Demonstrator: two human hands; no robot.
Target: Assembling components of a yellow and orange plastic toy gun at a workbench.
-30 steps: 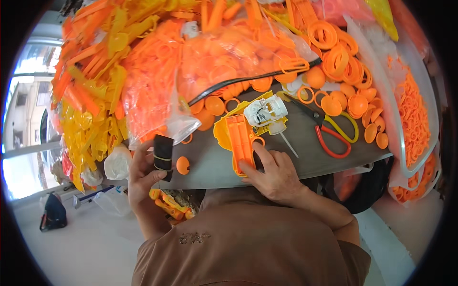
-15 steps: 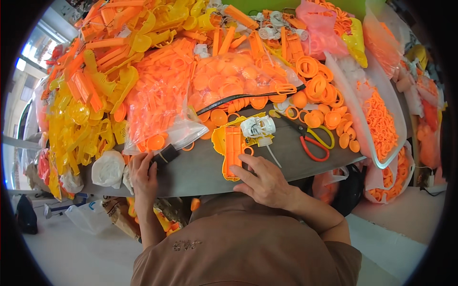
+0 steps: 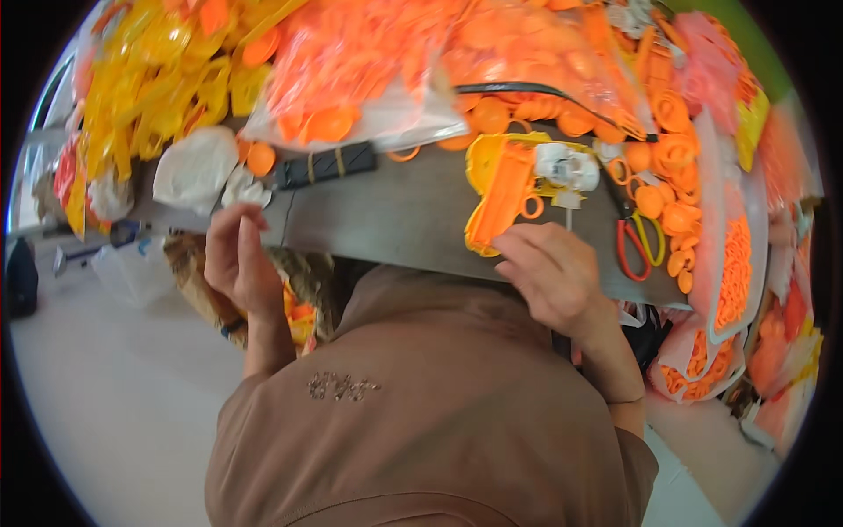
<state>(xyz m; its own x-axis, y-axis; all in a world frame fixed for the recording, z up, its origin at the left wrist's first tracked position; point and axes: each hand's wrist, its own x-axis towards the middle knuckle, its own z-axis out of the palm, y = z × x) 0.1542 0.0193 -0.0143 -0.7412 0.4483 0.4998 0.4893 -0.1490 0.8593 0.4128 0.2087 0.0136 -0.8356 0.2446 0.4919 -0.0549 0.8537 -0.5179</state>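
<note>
A yellow toy casing (image 3: pixel 479 167) with a long orange tray (image 3: pixel 503 193) set in it is laid on the worktop (image 3: pixel 395 211), right of the middle, with its near end close to the near edge. Its long axis is pointed away from that edge, the far end leaned slightly to the right. By the right hand (image 3: pixel 558 277) it is approached most closely: the casing is placed just beyond and to the left of the fingertips, which are brought up to its near end; whether it is touched there cannot be told. The right fingers are held loosely bent and a little apart, and nothing is seen to be gripped, though the palm is hidden. The left hand (image 3: pixel 239 259) is raised by the near edge toward the left corner, well apart from the casing, its fingers curled loosely and nothing seen between them. Nearer to it a black block (image 3: pixel 329 165) is set beyond and to the right, bound with a thin band, and a white bag (image 3: pixel 195 169) is left beyond it. A white part (image 3: pixel 566 167) is seated against the casing's right side, with an orange ring (image 3: pixel 532 207) just below it; farther right, red-and-yellow-handled scissors (image 3: pixel 634 250) are laid.
</note>
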